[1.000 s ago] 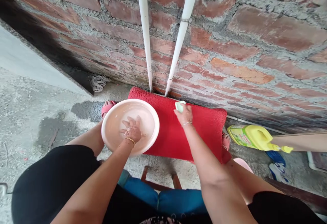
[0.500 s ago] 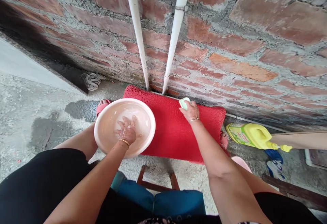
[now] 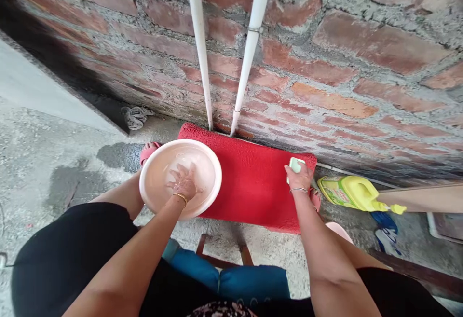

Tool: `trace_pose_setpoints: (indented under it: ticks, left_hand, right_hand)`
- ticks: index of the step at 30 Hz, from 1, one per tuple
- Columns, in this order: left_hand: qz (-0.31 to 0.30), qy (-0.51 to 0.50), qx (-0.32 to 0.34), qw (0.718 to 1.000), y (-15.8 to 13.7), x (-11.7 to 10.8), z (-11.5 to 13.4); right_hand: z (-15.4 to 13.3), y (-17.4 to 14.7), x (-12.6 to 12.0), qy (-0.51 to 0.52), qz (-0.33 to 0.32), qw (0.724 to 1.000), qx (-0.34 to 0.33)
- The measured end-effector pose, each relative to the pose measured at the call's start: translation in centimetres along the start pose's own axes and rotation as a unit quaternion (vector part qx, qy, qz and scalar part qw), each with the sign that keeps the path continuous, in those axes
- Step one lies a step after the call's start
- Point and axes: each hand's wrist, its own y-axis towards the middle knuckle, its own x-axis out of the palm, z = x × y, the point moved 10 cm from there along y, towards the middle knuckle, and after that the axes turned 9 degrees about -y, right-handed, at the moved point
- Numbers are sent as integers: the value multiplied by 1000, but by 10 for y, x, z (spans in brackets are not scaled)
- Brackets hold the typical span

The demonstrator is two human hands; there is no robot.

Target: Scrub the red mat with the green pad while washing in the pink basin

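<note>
My left hand (image 3: pixel 183 182) dips into a pale pink basin (image 3: pixel 146 186) of water, its fingers spread and nothing held. The basin rests on the left part of a red mat (image 3: pixel 253 186). Near the mat's right end, my right hand (image 3: pixel 301 178) grips a small pale green scrubbing brush (image 3: pixel 295 164) against the red surface. Its underside is hidden, and the fingers cover part of it.
A yellow detergent bottle (image 3: pixel 356 192) lies on its side to the right. Two white pipes (image 3: pixel 249 51) run down the brick wall (image 3: pixel 318 61) behind the mat. A grey rag (image 3: pixel 135 117) lies at left. My sandalled feet flank the mat.
My right hand has slid the scrubbing brush to the right and slightly nearer across the mat. My left hand stays in the basin. The view has shifted a little.
</note>
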Motion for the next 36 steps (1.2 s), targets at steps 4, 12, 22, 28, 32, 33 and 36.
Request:
trace_pose_setpoints:
  ticks: [4,12,22,28,32,33,36]
  left_hand:
    - [-29,-7,-11,1000,-4,-1,1]
    - [-30,-12,-7,999,-4,-1,2]
    - [-23,-20,-6,1000,2,2,0]
    - [-24,-8,-14,1000,0,1,1]
    - [-33,-27,-8,999,0,1,2]
    - [-33,-29,-8,999,0,1,2]
    - [-31,-23,-11,999,0,1,1]
  right_hand:
    - [-121,-71,47,71,-59,982,-166]
    - [-244,-181,100,12,-165,913,-373]
    - [-102,-83,54,-36,-69,972,-223]
    - [53,-23,10,2,5,1000,-11]
    - [92,-17,-1,4,21,996,82]
    - [85,-21,1,10,24,997,76]
    - [22,-44,17,52,12,999,-7]
